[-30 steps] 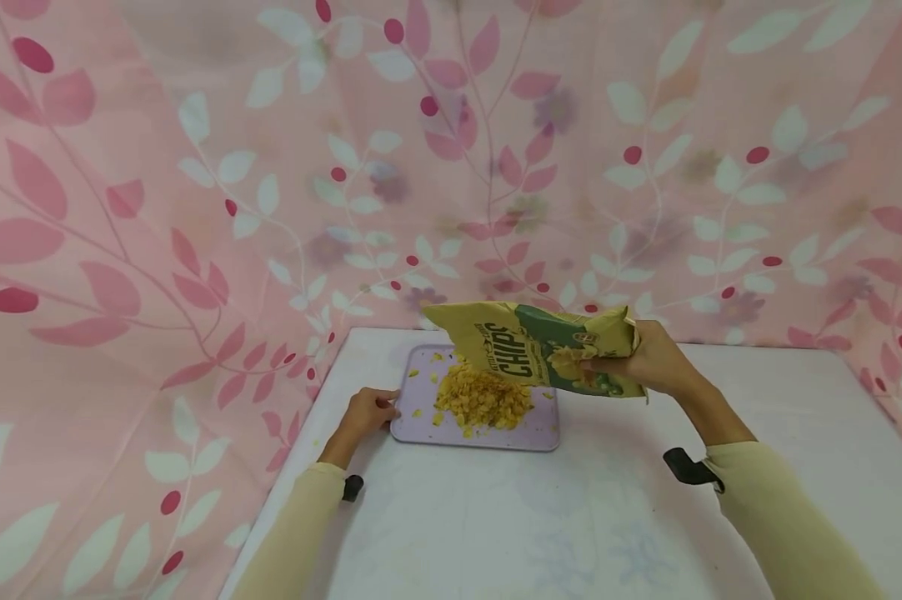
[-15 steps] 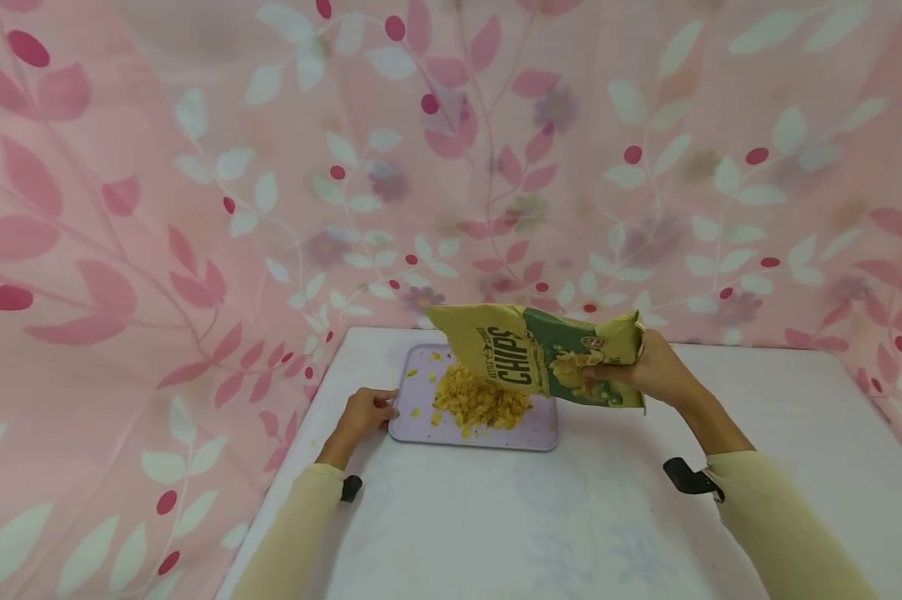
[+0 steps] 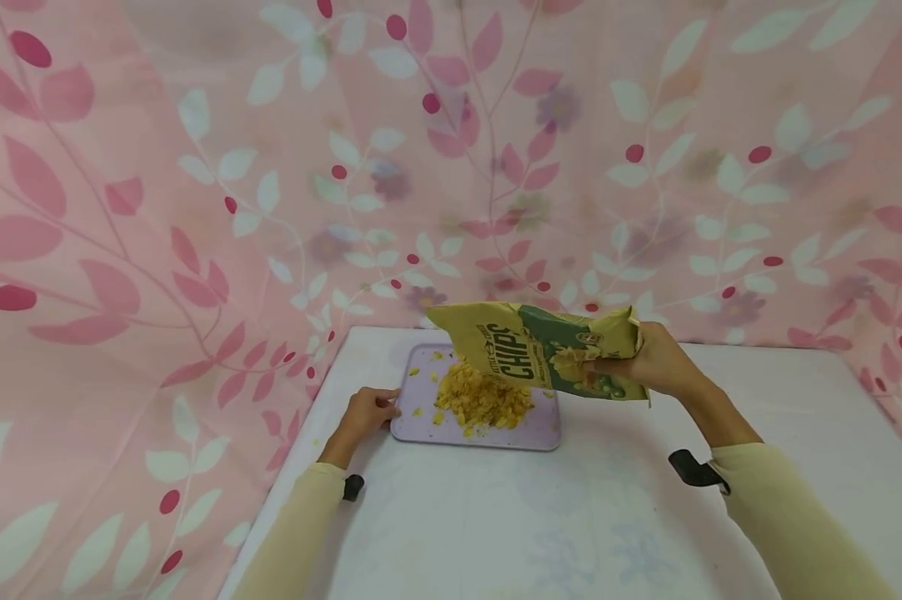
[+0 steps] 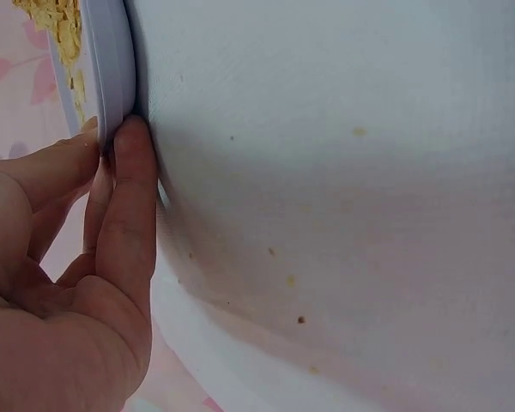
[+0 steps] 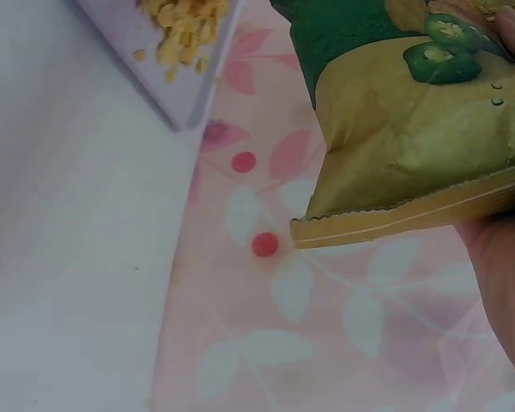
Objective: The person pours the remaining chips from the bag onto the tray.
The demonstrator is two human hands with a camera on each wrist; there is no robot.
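A lilac tray [image 3: 421,429] lies on the white table, with a heap of yellow chips [image 3: 481,404] in its middle and loose ones around it. My left hand [image 3: 367,410] pinches the tray's left edge; in the left wrist view the thumb is on the rim [image 4: 112,77] and the fingers are beneath it. Above the tray's right part, my right hand [image 3: 664,358] grips the sealed-end side of a yellow and green chip bag [image 3: 533,350]. The bag lies tilted on its side, its other end pointing left over the heap. In the right wrist view the bag's crimped end [image 5: 395,225] faces the camera.
The white table [image 3: 496,525] carries small crumbs [image 4: 292,280] near the left hand. A pink floral curtain [image 3: 451,167] stands behind and to the left of the table. Black straps [image 3: 697,469] are on both wrists.
The bag dips slightly at its right end, then rises again in the right hand. The left hand stays on the tray, and the chip heap looks about the same.
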